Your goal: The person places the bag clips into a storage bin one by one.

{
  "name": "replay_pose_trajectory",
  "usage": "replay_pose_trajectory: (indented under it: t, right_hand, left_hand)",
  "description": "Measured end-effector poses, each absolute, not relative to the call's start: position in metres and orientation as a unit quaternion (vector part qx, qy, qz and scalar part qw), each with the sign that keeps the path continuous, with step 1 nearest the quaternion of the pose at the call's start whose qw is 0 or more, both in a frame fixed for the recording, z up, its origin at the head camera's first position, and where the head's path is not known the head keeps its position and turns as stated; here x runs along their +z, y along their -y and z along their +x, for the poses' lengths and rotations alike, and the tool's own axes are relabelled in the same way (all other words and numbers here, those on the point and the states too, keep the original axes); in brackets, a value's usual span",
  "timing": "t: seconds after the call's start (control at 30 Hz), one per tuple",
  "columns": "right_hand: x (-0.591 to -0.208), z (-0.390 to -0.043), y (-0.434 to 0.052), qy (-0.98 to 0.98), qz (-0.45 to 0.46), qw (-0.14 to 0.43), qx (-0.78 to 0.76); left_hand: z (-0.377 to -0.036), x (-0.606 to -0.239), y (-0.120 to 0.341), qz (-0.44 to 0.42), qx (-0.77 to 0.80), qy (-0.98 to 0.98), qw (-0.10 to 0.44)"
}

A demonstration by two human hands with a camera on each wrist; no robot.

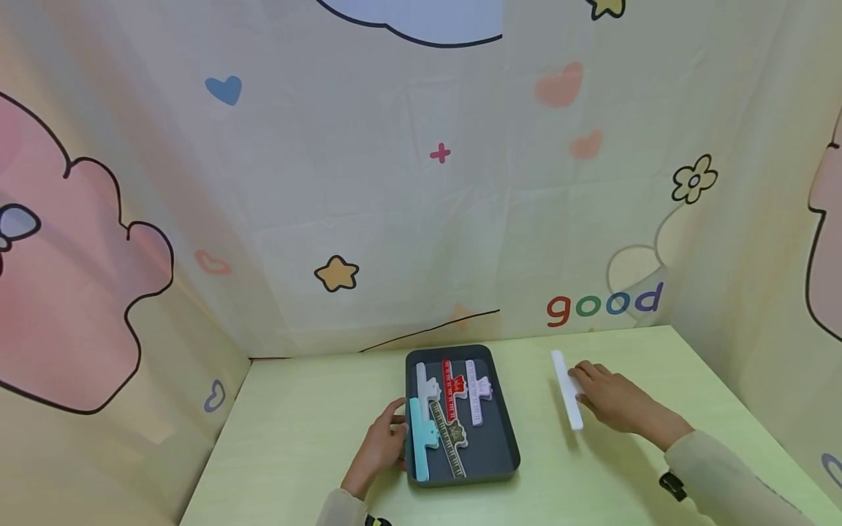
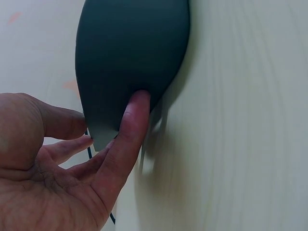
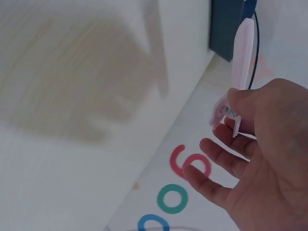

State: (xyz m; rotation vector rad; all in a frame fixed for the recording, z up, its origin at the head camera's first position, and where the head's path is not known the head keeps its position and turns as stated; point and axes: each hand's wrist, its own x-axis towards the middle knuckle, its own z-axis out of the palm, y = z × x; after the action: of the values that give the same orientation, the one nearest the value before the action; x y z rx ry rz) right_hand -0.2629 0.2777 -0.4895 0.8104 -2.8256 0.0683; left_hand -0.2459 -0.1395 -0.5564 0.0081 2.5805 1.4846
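My left hand (image 1: 381,442) holds the left edge of a dark grey tray (image 1: 496,453), thumb at the rim and fingertips against the outer wall (image 2: 127,57). Lying in the tray are several long ruler clips: a turquoise one (image 1: 417,446), a white one (image 1: 422,380), a red one (image 1: 449,394), a lilac one (image 1: 473,402) and a dark patterned one (image 1: 447,442) set at a slant. To the tray's right, my right hand (image 1: 618,400) pinches a pale pinkish-white ruler clip (image 1: 567,391) by its spring handle; the clip's metal spring shows in the right wrist view.
The pale wood-grain table (image 1: 296,438) runs back to a printed fabric backdrop (image 1: 368,183) with hearts, stars and the word "good". Fabric also hangs along the left and right sides. A shadow of the right hand falls on the tabletop.
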Motion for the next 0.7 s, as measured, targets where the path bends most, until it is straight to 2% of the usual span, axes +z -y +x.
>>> replay_pose_trajectory:
  t: [0.2,0.7]
  right_hand:
    - [-0.479,-0.259,-0.264,0.950,0.287,0.119,0.008]
    - [-0.463,-0.256,-0.230,0.949,0.293,0.113,0.015]
  left_hand:
    - [-0.246,-0.557,0.140,0.009,0.500,-0.862,0.079]
    - [-0.246,-0.558,0.140,0.007,0.496,-0.865,0.078]
